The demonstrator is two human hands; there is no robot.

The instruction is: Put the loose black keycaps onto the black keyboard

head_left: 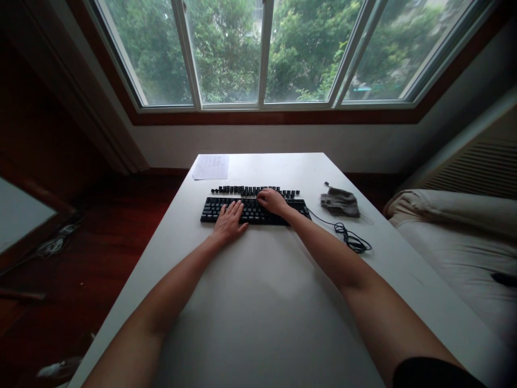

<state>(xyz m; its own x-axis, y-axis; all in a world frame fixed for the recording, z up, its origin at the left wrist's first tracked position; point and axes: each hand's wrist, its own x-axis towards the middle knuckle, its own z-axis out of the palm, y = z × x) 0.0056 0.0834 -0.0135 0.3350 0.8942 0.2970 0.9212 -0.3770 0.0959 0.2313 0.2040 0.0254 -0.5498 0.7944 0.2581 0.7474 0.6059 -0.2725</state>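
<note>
A black keyboard [210, 211] lies across the far half of the white table. My left hand [229, 220] rests flat on its left-middle keys, fingers spread, with the thumb over the front edge. My right hand [273, 201] is closed in a pinch over the keyboard's upper middle; whatever is between the fingertips is too small to make out. Just behind the keyboard, loose black keycaps [232, 189] stand in a long row, partly covered by my right hand. The keyboard's right part is partly hidden by my right hand and forearm.
A coiled black cable [351, 240] lies right of the keyboard, near a crumpled grey-brown cloth pouch [340, 202]. Printed paper [211, 167] sits at the table's far left corner. Beyond the white table [258, 302] are a window [262, 54] and, at right, a light-coloured couch [468, 242].
</note>
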